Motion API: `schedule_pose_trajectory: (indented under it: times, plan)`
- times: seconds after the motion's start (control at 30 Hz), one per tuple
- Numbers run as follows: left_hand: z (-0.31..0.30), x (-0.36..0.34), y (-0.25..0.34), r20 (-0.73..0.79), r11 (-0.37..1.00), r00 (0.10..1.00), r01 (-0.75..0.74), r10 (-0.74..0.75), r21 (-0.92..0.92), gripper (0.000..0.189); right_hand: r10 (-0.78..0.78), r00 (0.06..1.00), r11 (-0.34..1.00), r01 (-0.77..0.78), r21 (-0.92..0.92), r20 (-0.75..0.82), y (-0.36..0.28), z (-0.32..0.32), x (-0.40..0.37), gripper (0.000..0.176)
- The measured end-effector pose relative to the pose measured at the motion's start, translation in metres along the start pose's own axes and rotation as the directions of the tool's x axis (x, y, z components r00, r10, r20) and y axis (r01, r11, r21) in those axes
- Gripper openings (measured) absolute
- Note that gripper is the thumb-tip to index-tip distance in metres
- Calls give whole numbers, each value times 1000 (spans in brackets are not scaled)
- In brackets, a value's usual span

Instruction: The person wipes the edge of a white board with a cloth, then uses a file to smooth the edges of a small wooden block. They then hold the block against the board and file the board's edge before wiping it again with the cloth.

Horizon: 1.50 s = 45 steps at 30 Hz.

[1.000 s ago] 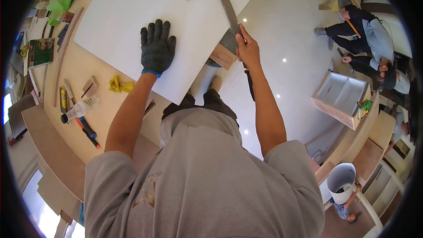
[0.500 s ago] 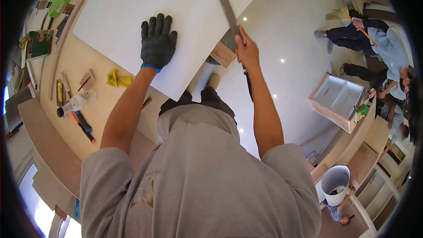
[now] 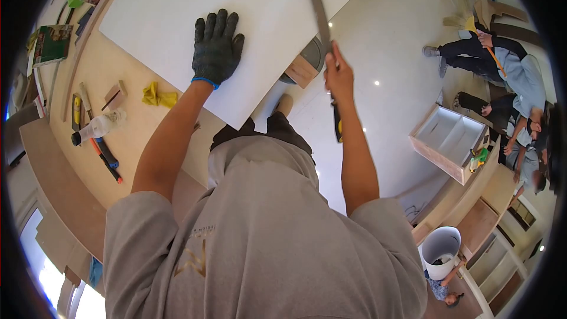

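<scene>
Gloved left hand (image 3: 217, 50) laid open, fingers spread, on white panel (image 3: 171, 29). Long flat tool (image 3: 319, 15) gripped in right hand (image 3: 339, 80) at panel's edge; yellow cloth (image 3: 158, 95) seen near panel.

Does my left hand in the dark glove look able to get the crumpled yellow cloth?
Probably yes: the crumpled yellow cloth lies near the left forearm, nothing on top of it. The dark-gloved left hand just has to leave the flat white board.

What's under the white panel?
The light wooden tabletop runs under its left edge; a wooden block and part of a round dark object show past its right edge. The rest under the white panel is covered.
</scene>
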<state>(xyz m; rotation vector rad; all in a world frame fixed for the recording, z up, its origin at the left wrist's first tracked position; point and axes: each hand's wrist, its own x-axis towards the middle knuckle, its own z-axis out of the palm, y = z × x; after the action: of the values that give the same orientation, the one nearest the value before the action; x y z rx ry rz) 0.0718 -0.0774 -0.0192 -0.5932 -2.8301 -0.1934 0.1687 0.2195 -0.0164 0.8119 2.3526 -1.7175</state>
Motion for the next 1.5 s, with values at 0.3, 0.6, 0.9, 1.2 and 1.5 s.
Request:
schedule_pose_trajectory:
  times: [0.3,0.6,0.9,1.2,1.5]
  plan:
    - [-5,-1,3,71,998,996,56,-56,5,53,-95,989,991,105,-85,112,64,14,-125,46]
    - [-7,-2,5,96,999,995,29,-33,46,54,-8,997,999,11,-32,79,-12,8,-19,47]
    - [-3,0,2,69,999,997,32,-35,35,54,-93,994,991,99,-91,65,38,13,-61,49]
    - [-8,0,3,89,999,995,33,-35,22,55,-1,997,965,-21,262,83,-13,-33,-35,41]
    - [-4,0,2,95,999,994,47,-49,26,55,92,964,914,-180,363,248,-21,-32,-39,36]
